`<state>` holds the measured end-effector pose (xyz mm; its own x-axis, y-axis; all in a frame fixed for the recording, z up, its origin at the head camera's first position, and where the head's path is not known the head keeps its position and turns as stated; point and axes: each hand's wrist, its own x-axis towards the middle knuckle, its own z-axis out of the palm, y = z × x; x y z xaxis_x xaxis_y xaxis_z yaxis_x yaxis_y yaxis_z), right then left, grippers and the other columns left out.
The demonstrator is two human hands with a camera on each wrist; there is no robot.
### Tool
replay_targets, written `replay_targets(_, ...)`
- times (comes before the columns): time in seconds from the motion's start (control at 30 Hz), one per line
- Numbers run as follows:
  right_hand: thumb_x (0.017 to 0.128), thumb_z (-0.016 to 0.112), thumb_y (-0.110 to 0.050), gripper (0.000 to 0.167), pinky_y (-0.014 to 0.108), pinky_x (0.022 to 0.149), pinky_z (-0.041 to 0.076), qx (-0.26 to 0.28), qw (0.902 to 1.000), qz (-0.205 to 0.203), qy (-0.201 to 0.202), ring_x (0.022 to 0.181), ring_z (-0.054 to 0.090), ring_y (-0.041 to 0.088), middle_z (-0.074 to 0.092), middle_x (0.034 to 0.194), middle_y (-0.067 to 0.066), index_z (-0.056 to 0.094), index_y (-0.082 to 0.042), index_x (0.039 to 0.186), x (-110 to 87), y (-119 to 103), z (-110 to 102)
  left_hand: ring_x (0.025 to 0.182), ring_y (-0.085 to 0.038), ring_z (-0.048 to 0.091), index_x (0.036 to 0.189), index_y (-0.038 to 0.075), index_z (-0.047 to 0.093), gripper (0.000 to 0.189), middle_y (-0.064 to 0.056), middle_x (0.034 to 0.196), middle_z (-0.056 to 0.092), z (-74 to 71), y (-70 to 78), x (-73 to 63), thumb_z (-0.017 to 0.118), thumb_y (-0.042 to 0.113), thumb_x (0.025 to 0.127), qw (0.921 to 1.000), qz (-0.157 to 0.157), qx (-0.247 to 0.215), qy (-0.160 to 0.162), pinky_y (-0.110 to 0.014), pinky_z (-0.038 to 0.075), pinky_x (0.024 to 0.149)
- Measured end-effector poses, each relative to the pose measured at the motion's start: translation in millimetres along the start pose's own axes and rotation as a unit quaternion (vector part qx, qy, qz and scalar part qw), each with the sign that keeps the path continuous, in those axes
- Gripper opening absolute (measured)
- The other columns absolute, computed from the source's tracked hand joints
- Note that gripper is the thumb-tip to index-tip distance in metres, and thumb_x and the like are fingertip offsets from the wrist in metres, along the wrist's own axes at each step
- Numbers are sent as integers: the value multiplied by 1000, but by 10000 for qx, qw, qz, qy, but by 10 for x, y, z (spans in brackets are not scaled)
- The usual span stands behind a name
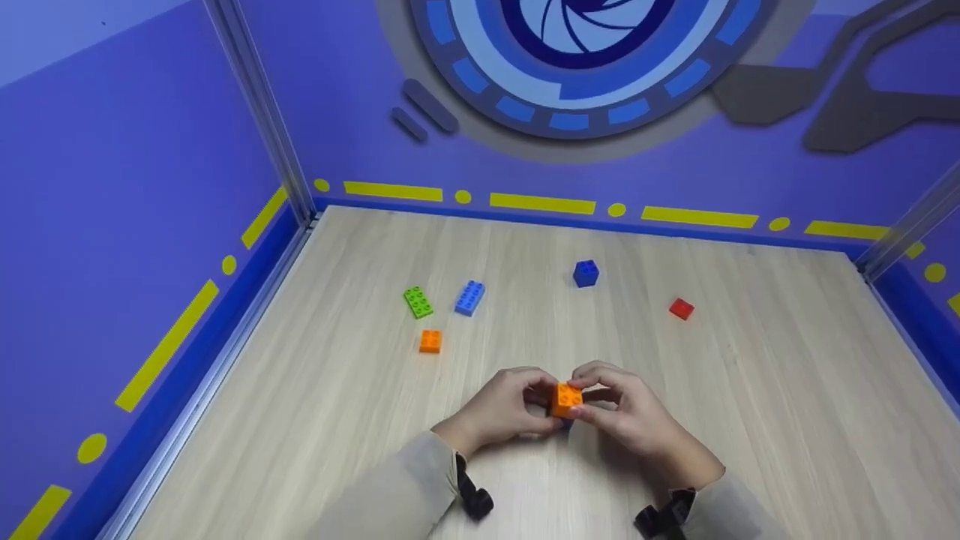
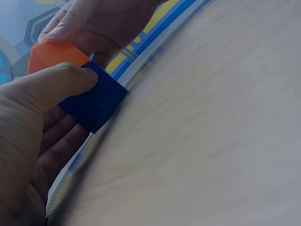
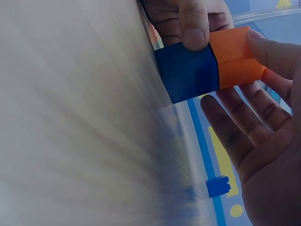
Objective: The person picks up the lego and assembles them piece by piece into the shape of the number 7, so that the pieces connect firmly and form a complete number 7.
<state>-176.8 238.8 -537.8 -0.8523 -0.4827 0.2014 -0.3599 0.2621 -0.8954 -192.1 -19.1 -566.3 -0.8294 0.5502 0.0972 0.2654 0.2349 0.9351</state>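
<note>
Low centre of the head view, left hand [image 1: 512, 405] pinching the navy block [image 3: 186, 75] | right hand [image 1: 631, 411] pinching the orange block [image 1: 568, 400], sitting flush atop the navy | left of centre, green brick [image 1: 418, 302] beside light-blue brick [image 1: 469, 298] | centre-right, red piece [image 1: 681, 308]

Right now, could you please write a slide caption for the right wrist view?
Left hand holds a blue brick, right hand an orange brick, the two bricks touching.
</note>
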Motion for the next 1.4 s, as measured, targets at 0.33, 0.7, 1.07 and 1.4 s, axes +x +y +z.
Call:
replay_targets(0.33, 100, 88, -16, 22, 57, 103, 67, -560, 9982, 120, -179, 118, 73, 8, 75, 130, 11, 81, -14, 120, 50, -124, -32, 112, 0, 76, 123, 14, 82, 34, 1, 124, 80, -24, 27, 38, 95, 16, 92, 9995, 257, 173, 20, -23, 62, 106)
replay_targets(0.7, 109, 78, -30, 33, 38, 108, 65, -2016, 9744, -563, -820, 124, 77, 19, 81, 136, -3, 79, -21, 141, 48, -179, -300, 112, -3, 76, 116, 8, 81, 25, -5, 120, 80, -10, 20, -7, 92, 9, 93, 9975, 642, 263, 160, -21, 64, 101)
replay_targets(1.07, 111, 75, -29, 44, 63, 118, 58, -1909, 9766, 985, 93, 133, 74, 33, 75, 149, 15, 70, -13, 153, 495, -83, -848, 106, 2, 75, 116, 11, 83, 27, 2, 118, 79, -5, 31, -11, 94, 10, 91, 9999, 128, -8, 114, -19, 64, 97)
replay_targets(1.4, 114, 69, -26, 47, 59, 122, 56, -1673, 9667, 1635, 1040, 140, 67, 38, 71, 151, 18, 66, -7, 156, 995, 72, -1005, 104, 3, 74, 115, 9, 82, 27, 0, 117, 79, -4, 48, 26, 95, 11, 91, 9997, 215, 85, 63, -18, 64, 95)
